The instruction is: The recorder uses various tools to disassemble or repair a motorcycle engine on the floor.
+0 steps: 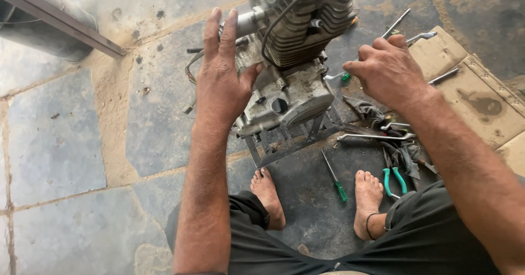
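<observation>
Here, my left hand (220,80) flat, fingers spread against engine (290,83); right hand (385,70) fingers clenched round green-handled screwdriver (345,76) beside it.

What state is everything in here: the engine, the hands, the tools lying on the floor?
Engine: upright on a metal stand, cover on.
Left hand: open, fingers spread, against the engine's side.
Right hand: closed around a green-handled tool, tip at the engine.
Green screwdriver: lying loose on the floor.
Green pliers: lying, handles apart.
Wrench: lying flat by a rag.
</observation>
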